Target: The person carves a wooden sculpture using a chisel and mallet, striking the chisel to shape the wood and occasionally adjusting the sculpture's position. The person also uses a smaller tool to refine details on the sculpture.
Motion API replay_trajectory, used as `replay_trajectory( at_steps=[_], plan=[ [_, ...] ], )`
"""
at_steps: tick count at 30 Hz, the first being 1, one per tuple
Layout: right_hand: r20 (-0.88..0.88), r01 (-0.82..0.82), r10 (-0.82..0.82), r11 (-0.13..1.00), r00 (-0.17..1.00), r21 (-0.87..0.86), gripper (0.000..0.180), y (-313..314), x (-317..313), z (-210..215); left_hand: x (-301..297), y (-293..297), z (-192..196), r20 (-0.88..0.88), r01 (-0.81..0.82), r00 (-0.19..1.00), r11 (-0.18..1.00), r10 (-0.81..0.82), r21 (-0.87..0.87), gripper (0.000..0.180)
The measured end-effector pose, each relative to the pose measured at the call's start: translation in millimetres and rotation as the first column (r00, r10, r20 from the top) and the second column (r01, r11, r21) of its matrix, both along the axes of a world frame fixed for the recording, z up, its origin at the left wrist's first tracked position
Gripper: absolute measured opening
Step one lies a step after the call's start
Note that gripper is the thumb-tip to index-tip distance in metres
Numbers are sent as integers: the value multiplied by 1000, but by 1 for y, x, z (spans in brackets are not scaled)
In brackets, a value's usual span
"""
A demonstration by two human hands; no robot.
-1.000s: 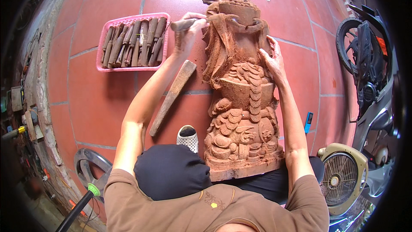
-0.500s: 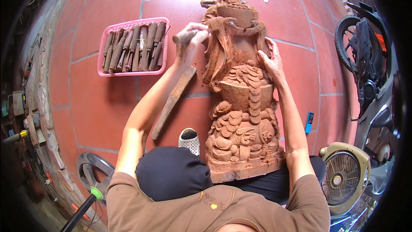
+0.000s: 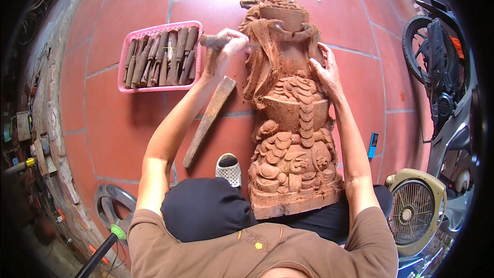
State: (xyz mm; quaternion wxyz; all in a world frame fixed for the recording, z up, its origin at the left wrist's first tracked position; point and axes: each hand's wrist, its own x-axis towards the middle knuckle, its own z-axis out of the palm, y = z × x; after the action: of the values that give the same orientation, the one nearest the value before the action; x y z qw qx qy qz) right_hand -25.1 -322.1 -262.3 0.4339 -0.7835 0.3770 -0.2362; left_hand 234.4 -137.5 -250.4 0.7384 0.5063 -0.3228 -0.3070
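A tall reddish-brown wood carving of a robed, bearded figure, covered in dust, lies lengthwise before me, its base by my lap. My left hand is closed around the wooden handle of a carving chisel. The chisel's thin shaft points right, toward the figure's robe; its tip is hard to make out. My right hand lies against the carving's right side, thumb and fingers stretched apart. Left of the carving, a long wooden bat rests on the floor below my left hand.
A pink basket of wood-handled chisels stands at the left. On the right are a blue phone, a box fan and a motorbike. A black wheel-like ring lies lower left.
My left hand has drawn back slightly left with the chisel, away from the figure's robe. My right hand stays on the carving's side.
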Motion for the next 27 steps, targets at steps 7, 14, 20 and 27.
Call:
replay_trajectory(
  at_steps=[7,14,20,27],
  plan=[
    [-27,-23,23,1000,999,0,62,0,0,-3,-17,-1,-7,68,-99,993,994,96,36,10],
    [11,-13,14,999,1000,-31,60,2,4,1,0,-23,7,74,-159,984,987,160,-22,7],
    [-20,-51,50,998,999,-26,62,-5,-4,-6,-13,2,9,180,-21,984,996,5,86,6],
    [-8,-49,49,999,999,3,62,-1,0,-3,-7,-17,-6,427,-147,893,989,139,-14,5]
  ],
)
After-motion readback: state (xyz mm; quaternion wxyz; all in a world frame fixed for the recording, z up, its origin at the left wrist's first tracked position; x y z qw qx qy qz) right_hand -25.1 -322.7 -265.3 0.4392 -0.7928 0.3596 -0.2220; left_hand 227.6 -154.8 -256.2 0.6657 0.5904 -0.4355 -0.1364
